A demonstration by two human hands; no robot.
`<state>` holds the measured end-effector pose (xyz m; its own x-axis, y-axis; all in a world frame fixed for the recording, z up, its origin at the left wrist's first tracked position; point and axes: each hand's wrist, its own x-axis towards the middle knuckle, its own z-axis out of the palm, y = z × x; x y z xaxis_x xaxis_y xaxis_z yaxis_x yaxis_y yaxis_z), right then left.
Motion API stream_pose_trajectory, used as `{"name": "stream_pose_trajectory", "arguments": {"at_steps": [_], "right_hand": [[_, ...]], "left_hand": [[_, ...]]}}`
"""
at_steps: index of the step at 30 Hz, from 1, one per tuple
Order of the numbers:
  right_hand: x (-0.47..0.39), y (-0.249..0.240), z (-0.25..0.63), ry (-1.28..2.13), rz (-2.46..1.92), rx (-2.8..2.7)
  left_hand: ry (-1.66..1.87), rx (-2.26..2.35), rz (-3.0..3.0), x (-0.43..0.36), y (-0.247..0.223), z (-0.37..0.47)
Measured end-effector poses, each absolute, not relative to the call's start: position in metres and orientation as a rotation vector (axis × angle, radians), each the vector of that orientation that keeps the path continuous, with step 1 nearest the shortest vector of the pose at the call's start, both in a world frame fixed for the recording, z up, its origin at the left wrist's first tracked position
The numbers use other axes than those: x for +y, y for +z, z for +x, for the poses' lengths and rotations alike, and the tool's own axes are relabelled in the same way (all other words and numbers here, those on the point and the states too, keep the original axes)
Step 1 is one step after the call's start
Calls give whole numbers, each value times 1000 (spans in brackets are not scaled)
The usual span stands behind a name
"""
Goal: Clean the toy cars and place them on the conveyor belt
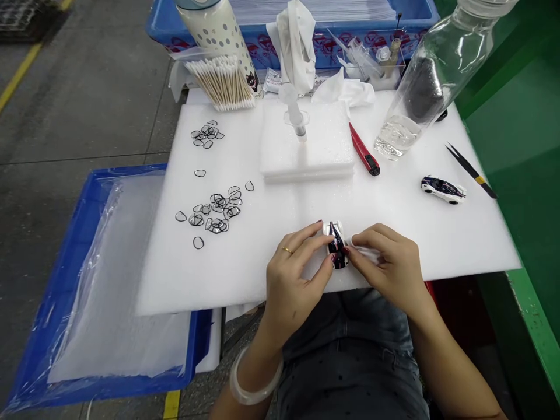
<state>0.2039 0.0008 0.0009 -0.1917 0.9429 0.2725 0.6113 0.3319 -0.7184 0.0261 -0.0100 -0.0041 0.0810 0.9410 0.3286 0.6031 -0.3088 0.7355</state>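
A small white and dark toy car (336,245) rests upright on the white foam board near its front edge. My left hand (297,280) holds the car from the left, thumb and fingers closed on its body. On the right, my right hand (389,262) pinches a white cloth or tissue (370,254) against the car's side. A second toy car (443,190) sits farther right, touched by neither hand. Several thin black-edged rings or clear pieces (217,210) lie in loose groups on the left of the board.
Behind are cotton swabs (223,84), a dotted bottle (219,35), a syringe (297,119) upright in a foam block (308,143), and a glass bottle (431,81). A red cutter (364,150) and tweezers (471,170) lie rightward. A blue tray (56,256) is lower left.
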Motion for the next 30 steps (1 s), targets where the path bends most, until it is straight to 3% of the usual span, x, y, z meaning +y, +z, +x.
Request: {"name": "stream_pose_trajectory", "arguments": {"at_steps": [23, 30], "right_hand": [[3, -1, 204, 567, -1326, -1900], [-6, -3, 208, 256, -1228, -1719]], "left_hand": [[1076, 1535, 1944, -9, -4, 28], [705, 1196, 2167, 9, 1, 11]]}}
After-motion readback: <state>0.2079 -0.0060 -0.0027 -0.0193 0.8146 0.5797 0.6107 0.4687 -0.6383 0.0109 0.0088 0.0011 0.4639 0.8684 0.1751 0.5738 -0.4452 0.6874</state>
